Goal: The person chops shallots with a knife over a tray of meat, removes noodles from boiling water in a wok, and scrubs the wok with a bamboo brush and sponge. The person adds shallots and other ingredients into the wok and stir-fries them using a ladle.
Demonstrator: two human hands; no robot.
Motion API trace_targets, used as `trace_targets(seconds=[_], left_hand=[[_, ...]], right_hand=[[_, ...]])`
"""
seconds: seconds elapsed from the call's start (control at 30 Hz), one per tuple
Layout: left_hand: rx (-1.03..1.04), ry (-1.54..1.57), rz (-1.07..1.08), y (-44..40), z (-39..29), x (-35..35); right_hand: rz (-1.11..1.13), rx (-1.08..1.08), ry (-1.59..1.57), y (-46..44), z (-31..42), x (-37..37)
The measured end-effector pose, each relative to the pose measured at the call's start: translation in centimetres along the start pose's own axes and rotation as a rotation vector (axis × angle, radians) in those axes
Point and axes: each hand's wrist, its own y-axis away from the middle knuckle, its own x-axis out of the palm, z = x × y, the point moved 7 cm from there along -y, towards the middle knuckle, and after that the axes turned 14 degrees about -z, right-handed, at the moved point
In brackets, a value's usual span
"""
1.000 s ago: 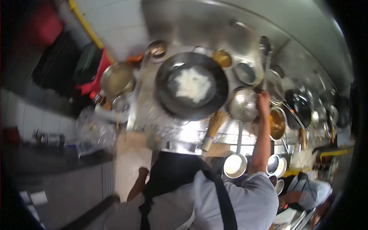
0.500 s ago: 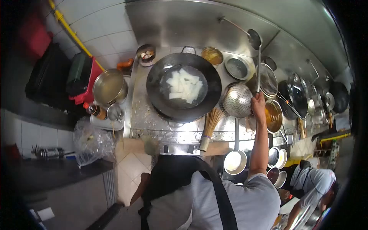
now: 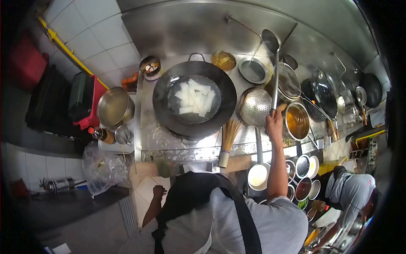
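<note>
My right hand (image 3: 275, 127) is closed around the long handle of a ladle (image 3: 276, 80), whose dark bowl points up toward the steel back wall. Beside that hand lies a round perforated strainer (image 3: 255, 106). White flat pieces (image 3: 195, 98) sit in liquid inside a large black wok (image 3: 163, 114) on the stove, left of the strainer. My left hand (image 3: 159, 191) hangs low by my apron, away from the stove; its fingers look loosely apart, with nothing seen in them.
A bamboo brush (image 3: 229, 142) lies on the stove's front edge. Behind the wok are a bowl of yellowish food (image 3: 223, 61) and a metal bowl (image 3: 253, 70). A pot of orange liquid (image 3: 297, 120) stands right. A large pot (image 3: 114, 106) is left. Another person (image 3: 351, 194) bends at lower right.
The view has shifted slightly, so the stove things appear a little to the left. My right hand keeps hold of the ladle. My left hand has come further into view.
</note>
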Motion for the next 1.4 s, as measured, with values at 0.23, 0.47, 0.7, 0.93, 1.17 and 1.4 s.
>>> trace_targets(seconds=[0.23, 0.47, 0.7, 0.93, 1.17, 1.4], left_hand=[[-0.213, 0.299, -0.059, 0.9, 1.7, 0.1], [0.309, -0.452, 0.015, 4.6, 5.7, 3.8], [0.408, -0.659, 0.063, 8.0, 8.5, 8.8], [0.669, -0.700, 0.046, 3.5, 6.0, 8.3], [-0.457, 0.756, -0.113, -0.2, 1.5, 0.3], [-0.446, 0.633, -0.061, 1.3, 3.2, 1.5]], right_hand=[[0.004, 0.115, 0.037, -2.2, -5.7, 3.5], [0.161, 0.422, -0.169, -1.0, -5.2, 7.1], [0.294, 0.456, -0.253, 14.8, -0.1, 3.1], [0.569, 0.271, -0.018, 18.9, 0.7, 4.7], [0.703, 0.277, -0.026, 21.8, 1.3, 7.2], [0.851, 0.503, -0.065, 24.1, 6.9, 2.7]])
